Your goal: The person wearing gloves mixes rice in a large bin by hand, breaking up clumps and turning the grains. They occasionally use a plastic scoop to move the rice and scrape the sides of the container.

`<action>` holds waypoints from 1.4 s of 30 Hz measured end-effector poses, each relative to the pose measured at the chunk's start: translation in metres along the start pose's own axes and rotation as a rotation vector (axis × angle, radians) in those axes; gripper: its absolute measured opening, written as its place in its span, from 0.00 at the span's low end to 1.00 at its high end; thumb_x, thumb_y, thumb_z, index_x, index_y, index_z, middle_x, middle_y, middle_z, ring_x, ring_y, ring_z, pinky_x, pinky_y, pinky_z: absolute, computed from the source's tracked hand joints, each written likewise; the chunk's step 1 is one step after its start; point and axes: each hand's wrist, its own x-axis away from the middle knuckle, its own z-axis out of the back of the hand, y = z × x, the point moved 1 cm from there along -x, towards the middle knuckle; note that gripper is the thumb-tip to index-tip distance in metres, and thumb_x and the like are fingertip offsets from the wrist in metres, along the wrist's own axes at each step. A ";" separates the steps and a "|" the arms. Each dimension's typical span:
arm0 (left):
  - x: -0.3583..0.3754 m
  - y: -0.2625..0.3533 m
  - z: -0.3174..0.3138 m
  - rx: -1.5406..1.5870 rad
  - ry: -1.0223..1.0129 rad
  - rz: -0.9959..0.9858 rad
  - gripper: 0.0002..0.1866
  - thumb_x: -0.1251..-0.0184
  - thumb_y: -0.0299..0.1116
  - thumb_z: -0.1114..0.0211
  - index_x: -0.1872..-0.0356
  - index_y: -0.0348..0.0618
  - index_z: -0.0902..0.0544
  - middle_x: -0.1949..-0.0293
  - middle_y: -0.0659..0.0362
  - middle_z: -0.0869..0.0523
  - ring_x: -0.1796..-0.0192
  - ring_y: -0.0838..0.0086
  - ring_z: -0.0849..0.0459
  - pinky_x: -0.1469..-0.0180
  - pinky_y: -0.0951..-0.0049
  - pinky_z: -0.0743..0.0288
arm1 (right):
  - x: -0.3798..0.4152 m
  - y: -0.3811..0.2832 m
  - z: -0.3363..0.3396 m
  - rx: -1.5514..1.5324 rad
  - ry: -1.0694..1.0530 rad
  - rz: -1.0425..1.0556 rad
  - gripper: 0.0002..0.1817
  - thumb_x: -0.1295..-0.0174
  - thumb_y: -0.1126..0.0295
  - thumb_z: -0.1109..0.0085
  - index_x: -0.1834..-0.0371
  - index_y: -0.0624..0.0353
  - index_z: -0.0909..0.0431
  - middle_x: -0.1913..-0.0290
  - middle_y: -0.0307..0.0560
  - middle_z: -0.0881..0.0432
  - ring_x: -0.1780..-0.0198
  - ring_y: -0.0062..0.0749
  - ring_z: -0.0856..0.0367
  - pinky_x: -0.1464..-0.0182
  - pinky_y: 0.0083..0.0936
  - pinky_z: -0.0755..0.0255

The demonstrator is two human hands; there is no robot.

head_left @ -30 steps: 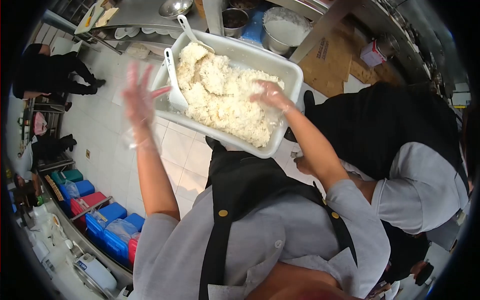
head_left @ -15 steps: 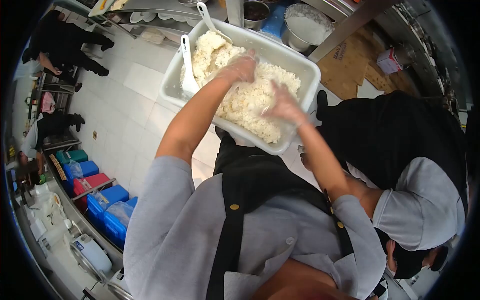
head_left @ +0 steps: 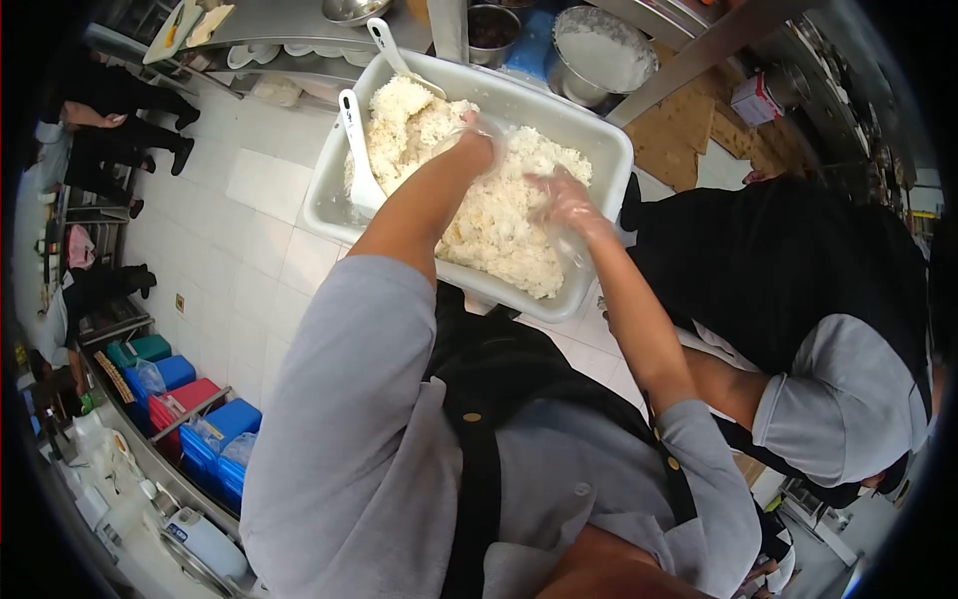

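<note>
A pale plastic tub (head_left: 617, 165) in front of me holds a heap of cooked white rice (head_left: 499, 225). My left hand (head_left: 481, 143), in a clear plastic glove, reaches into the rice near the middle of the far side, its fingers mostly hidden. To its right, my gloved right hand (head_left: 571, 207) rests at the rice surface with its fingers stretched apart. One white rice paddle (head_left: 361, 160) leans at the tub's left end. A second rice paddle (head_left: 389, 50) sits in the far left corner, its blade partly in the rice.
Beyond the tub are a metal bowl with white contents (head_left: 604, 55) and a smaller pot of dark contents (head_left: 492, 32). A co-worker in a black apron (head_left: 778, 260) is close on my right. Blue and red bins (head_left: 185, 399) line the left counter; other people stand farther off.
My left hand has pushed lower into the rice, and its fingers show less. My right hand has shifted slightly over the heap. The whole view has moved a little.
</note>
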 end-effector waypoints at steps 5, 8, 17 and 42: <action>0.039 0.008 0.050 -0.153 -0.230 -0.138 0.17 0.43 0.33 0.38 0.52 0.47 0.16 0.52 0.54 0.15 0.46 0.59 0.19 0.46 0.54 0.27 | 0.057 -0.019 0.007 -0.290 0.366 0.005 0.39 0.58 0.58 0.24 0.37 0.47 0.26 0.32 0.58 0.38 0.36 0.55 0.31 0.33 0.39 0.37; 0.054 -0.015 0.028 0.246 0.135 0.006 0.16 0.49 0.30 0.37 0.55 0.45 0.16 0.55 0.51 0.15 0.48 0.58 0.18 0.48 0.60 0.25 | 0.058 -0.010 0.001 -0.648 0.421 0.057 0.36 0.56 0.62 0.25 0.39 0.53 0.25 0.36 0.58 0.31 0.37 0.50 0.30 0.34 0.38 0.36; 0.119 -0.051 0.033 0.550 0.421 0.118 0.16 0.51 0.30 0.33 0.59 0.36 0.18 0.56 0.43 0.19 0.49 0.54 0.20 0.44 0.62 0.27 | -0.069 -0.078 -0.020 0.179 -0.067 0.079 0.35 0.52 0.55 0.29 0.43 0.65 0.25 0.38 0.62 0.28 0.37 0.48 0.28 0.35 0.36 0.34; 0.191 0.045 0.038 2.605 0.463 0.518 0.29 0.43 0.33 0.28 0.40 0.43 0.29 0.53 0.55 0.18 0.56 0.70 0.19 0.61 0.67 0.21 | -0.003 -0.105 -0.009 -0.616 0.141 0.268 0.19 0.51 0.61 0.31 0.58 0.58 0.18 0.64 0.53 0.16 0.62 0.40 0.17 0.56 0.34 0.24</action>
